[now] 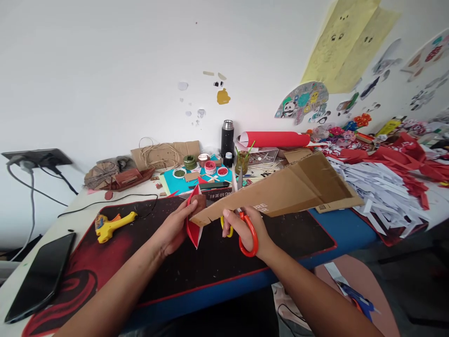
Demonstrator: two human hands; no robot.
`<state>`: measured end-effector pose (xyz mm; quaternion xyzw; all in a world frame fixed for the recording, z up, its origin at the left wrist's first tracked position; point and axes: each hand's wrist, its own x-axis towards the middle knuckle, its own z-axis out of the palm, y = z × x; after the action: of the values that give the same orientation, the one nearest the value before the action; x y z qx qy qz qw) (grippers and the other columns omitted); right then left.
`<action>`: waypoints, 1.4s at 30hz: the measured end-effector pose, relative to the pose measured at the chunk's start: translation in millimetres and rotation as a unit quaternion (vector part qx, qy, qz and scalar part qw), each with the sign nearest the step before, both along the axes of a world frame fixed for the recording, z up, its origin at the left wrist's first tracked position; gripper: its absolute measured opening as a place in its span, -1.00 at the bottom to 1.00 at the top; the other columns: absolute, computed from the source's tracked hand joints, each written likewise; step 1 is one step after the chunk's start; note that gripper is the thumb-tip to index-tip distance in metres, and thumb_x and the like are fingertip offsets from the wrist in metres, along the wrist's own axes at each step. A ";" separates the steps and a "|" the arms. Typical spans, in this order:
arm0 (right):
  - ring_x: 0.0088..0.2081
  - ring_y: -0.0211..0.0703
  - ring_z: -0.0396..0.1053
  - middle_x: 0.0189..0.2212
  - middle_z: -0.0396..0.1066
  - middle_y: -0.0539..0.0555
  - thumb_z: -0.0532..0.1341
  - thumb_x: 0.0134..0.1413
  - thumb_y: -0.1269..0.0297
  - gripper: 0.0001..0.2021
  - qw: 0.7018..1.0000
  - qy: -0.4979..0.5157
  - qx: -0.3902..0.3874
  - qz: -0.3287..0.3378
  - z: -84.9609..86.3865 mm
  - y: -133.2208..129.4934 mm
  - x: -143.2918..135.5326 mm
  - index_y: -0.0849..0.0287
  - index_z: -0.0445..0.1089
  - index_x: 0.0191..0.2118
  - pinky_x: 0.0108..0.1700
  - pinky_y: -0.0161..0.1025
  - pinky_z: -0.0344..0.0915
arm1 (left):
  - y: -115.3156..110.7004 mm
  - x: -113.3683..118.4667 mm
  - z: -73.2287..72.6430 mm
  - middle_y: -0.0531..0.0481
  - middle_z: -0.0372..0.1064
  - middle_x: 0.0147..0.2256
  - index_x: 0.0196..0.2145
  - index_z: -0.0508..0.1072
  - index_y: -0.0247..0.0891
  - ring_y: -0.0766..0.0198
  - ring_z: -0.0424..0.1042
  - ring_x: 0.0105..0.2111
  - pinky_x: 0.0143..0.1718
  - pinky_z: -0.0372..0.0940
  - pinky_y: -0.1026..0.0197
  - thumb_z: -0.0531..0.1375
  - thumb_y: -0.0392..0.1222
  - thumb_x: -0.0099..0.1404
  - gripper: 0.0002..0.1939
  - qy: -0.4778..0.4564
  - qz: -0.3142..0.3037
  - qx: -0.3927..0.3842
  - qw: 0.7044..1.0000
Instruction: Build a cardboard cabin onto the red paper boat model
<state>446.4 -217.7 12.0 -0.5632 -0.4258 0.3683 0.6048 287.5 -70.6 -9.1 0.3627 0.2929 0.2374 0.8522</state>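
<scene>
My left hand (pixel 175 227) is closed around a folded red paper piece with a white inside (pixel 193 236), and the narrow end of a long brown cardboard piece (pixel 280 189) lies against it. My right hand (pixel 250 231) holds scissors (pixel 248 243) with a red loop and a yellow loop. Their open blades point up and away, showing above the cardboard's far edge. The right thumb rests at the cardboard's lower edge. From the left hand, the cardboard slants up to the right, widening into a folded flap. Where the blades pass behind the cardboard is hidden.
A yellow glue gun (pixel 112 225) and a black phone (pixel 42 276) lie to the left. Paint jars (pixel 190 162), a black flask (pixel 228 138) and a red paper roll (pixel 277 139) stand or lie behind. White paper strips (pixel 379 192) pile at right. A blue glue gun (pixel 359 297) rests on a stool.
</scene>
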 end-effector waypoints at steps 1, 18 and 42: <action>-0.48 -0.09 0.46 -0.61 0.44 0.03 0.30 0.24 -0.24 -0.45 1.000 -0.006 -0.006 0.004 1.2 0.2 -0.1 0.11 0.40 -0.56 -0.26 -0.14 0.38 | -0.8 0.3 0.3 -0.14 0.61 -0.03 0.15 0.51 -0.25 0.16 0.60 -0.19 -0.14 0.45 0.22 0.48 -0.11 0.28 -0.48 0.009 -0.002 0.003 1.000; -0.38 -0.11 0.46 -0.54 0.49 0.02 0.18 0.33 -0.20 -0.41 0.973 -0.164 -0.157 0.025 -2.0 4.1 2.9 0.09 0.39 -0.63 -0.18 -0.21 0.30 | -6.9 0.8 5.4 -0.14 0.63 -0.14 0.06 0.54 -0.29 0.18 0.60 -0.32 -0.30 0.47 0.24 0.42 -0.23 0.30 -0.61 0.058 -0.007 -0.023 0.998; -0.52 -0.17 0.48 -0.61 0.46 -0.05 0.29 0.34 -0.07 -0.60 0.998 -0.057 -0.005 0.038 -22.3 12.2 14.4 0.10 0.33 -0.42 -0.31 -0.23 0.39 | -2.7 -4.3 3.8 -0.20 0.62 -0.15 0.13 0.52 -0.30 0.12 0.62 -0.27 -0.19 0.56 0.10 0.30 -0.21 0.42 -0.65 0.028 -0.054 -0.110 0.992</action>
<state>460.8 -205.5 -10.4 -0.5695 -0.4788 0.3608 0.5624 283.2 -73.3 -5.2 0.2885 0.3208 0.1469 0.8901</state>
